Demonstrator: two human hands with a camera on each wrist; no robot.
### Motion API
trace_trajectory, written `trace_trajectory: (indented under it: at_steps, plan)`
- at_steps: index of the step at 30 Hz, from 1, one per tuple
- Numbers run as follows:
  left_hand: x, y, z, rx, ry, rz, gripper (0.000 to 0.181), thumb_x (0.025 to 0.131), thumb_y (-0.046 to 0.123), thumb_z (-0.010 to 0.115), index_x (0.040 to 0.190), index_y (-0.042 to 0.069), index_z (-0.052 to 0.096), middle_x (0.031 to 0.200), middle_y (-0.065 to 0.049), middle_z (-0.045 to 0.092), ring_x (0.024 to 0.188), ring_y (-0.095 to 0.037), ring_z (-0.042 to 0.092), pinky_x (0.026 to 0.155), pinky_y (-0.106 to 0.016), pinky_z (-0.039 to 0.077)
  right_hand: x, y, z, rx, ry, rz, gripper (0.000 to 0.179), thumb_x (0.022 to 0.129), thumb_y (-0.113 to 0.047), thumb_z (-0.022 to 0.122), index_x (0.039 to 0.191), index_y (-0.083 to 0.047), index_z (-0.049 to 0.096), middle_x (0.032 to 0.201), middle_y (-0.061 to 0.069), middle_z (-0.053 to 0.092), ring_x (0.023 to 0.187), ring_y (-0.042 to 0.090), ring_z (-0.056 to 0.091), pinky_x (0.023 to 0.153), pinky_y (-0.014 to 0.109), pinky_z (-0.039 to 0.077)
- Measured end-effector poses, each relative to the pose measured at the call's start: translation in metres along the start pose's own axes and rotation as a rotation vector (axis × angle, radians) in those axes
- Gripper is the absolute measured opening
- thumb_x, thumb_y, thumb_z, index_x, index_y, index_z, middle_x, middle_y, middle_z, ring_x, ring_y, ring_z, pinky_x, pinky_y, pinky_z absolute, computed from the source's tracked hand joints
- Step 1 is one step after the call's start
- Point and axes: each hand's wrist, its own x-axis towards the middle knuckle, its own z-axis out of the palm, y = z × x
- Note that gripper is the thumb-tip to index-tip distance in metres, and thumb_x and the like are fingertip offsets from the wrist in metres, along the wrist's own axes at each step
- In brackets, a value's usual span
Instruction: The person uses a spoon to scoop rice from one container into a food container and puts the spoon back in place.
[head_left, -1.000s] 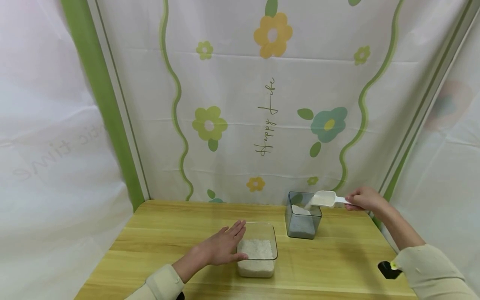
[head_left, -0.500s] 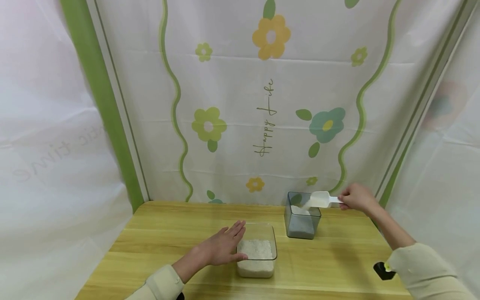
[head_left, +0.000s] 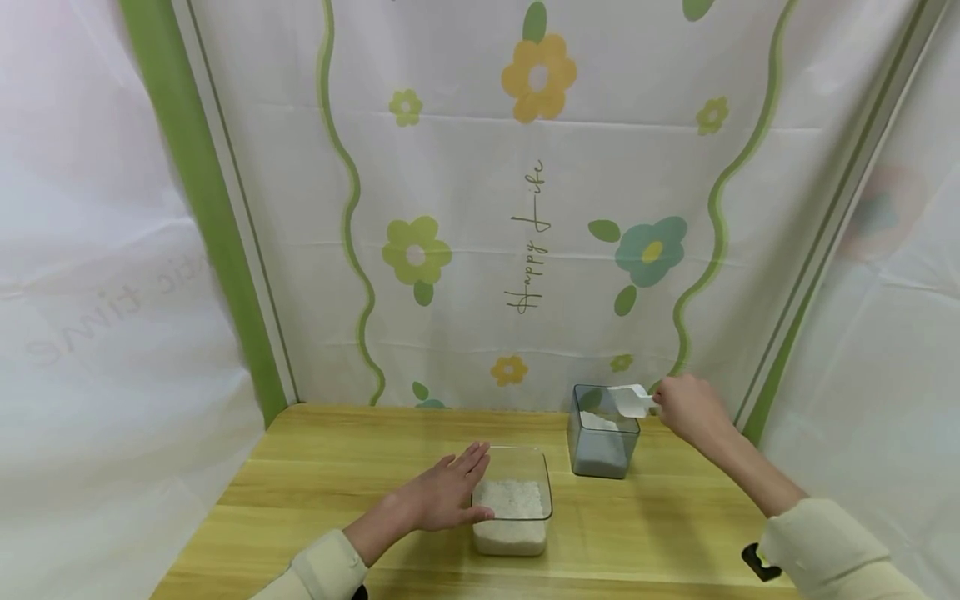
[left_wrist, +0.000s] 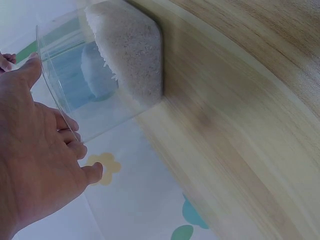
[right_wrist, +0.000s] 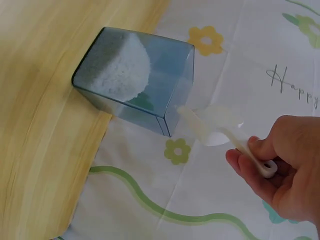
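My right hand [head_left: 692,408] grips the handle of a white scoop [head_left: 632,401], whose bowl is tipped over the rim of a blue see-through container [head_left: 602,454]. A mound of white grain [right_wrist: 120,67] lies inside that container. No stream of grain shows below the scoop. At the front middle stands a clear container [head_left: 550,492] partly filled with white rice [left_wrist: 127,52]. My left hand [head_left: 444,493] rests at its left rim with the fingers extended; in the left wrist view the thumb and fingertips [left_wrist: 75,149] lie along the rim.
Both containers stand on a wooden table [head_left: 337,467], the blue one near its back edge. A flower-printed white curtain [head_left: 465,183] hangs behind the table, with white sheets at both sides.
My right hand has moved left and turned the scoop further over. Grain was pouring from it into the blue container; now none is seen falling. The left hand holds its place.
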Motion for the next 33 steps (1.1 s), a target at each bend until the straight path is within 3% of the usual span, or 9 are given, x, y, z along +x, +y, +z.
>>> trace_trajectory:
  at_steps: [4,11,16,23,26,33]
  plan:
    - [0.000,-0.001,0.002,0.009,0.002,-0.006,0.088,0.099,0.069,0.032,0.161,0.008,0.018,0.169,-0.006,0.006,0.157,-0.022,0.010,0.120,-0.051,0.029,0.000,-0.006,0.000,-0.029,0.047,-0.020,0.021,0.090,-0.001,0.068,0.069,-0.002,0.067,0.057,0.002,0.057,0.050,0.013,0.040,0.049,0.031,0.040]
    - [0.001,-0.001,0.003,-0.012,-0.009,-0.002,0.089,0.099,0.069,0.033,0.161,0.008,0.017,0.169,-0.006,0.004,0.157,-0.022,0.009,0.120,-0.052,0.028,-0.003,-0.018,-0.017,0.122,0.072,-0.021,0.013,0.090,-0.001,0.068,0.080,0.000,0.076,0.069,0.006,0.071,0.051,0.009,0.048,0.051,0.026,0.044]
    - [0.001,-0.001,0.003,-0.002,-0.001,-0.011,0.090,0.098,0.071,0.031,0.161,0.008,0.017,0.169,-0.006,0.005,0.157,-0.021,0.008,0.120,-0.051,0.028,-0.005,-0.043,-0.031,0.221,-0.006,-0.036,0.015,0.092,-0.008,0.069,0.079,-0.008,0.076,0.064,-0.006,0.066,0.052,0.004,0.048,0.050,0.022,0.040]
    - [0.000,-0.002,0.003,-0.008,-0.002,-0.006,0.091,0.097,0.071,0.030,0.161,0.008,0.017,0.169,-0.008,0.007,0.157,-0.022,0.008,0.120,-0.052,0.029,-0.002,-0.086,-0.029,0.406,-0.157,-0.171,0.014,0.091,-0.002,0.069,0.080,-0.004,0.076,0.064,-0.005,0.067,0.052,-0.001,0.055,0.048,0.017,0.045]
    - [0.000,-0.003,0.004,-0.014,0.002,-0.003,0.091,0.097,0.072,0.030,0.161,0.008,0.017,0.169,-0.007,0.006,0.157,-0.022,0.008,0.120,-0.052,0.028,0.001,-0.102,-0.021,0.392,-0.203,-0.234,0.016,0.090,-0.001,0.069,0.076,-0.006,0.075,0.063,-0.006,0.065,0.052,-0.003,0.050,0.048,0.016,0.043]
    - [0.002,-0.004,0.007,-0.023,0.026,0.005,0.089,0.099,0.069,0.035,0.160,0.006,0.018,0.169,-0.007,0.006,0.157,-0.023,0.010,0.119,-0.053,0.030,0.009,-0.129,0.000,0.248,-0.194,-0.338,0.018,0.089,-0.003,0.072,0.073,-0.010,0.075,0.066,-0.003,0.068,0.053,0.000,0.045,0.050,0.017,0.039]
